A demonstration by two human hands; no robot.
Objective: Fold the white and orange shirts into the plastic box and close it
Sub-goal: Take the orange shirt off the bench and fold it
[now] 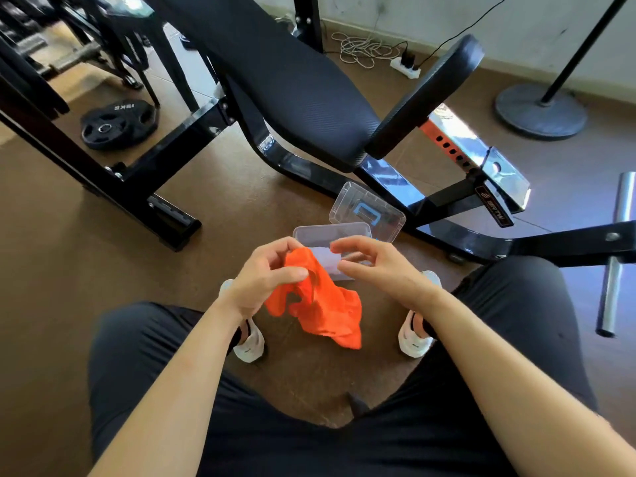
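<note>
A small orange shirt [323, 304] hangs crumpled in the air above the floor between my feet. My left hand [265, 273] pinches its upper edge with fingers and thumb. My right hand [375, 266] hovers just right of the cloth, its fingers relaxed and spread, holding nothing. Behind my hands the clear plastic box [330, 232] stands open on the floor, and something white [325, 258], seemingly the white shirt, lies inside it. The clear lid [368, 211] with a blue handle leans against the bench frame behind the box.
A black weight bench [292, 84] and its frame [481, 242] stand right behind the box. A weight plate [118, 125] lies at the left, a lamp base [540, 111] and power strip [406, 67] at the back right. My white shoes [249, 346] flank the brown floor.
</note>
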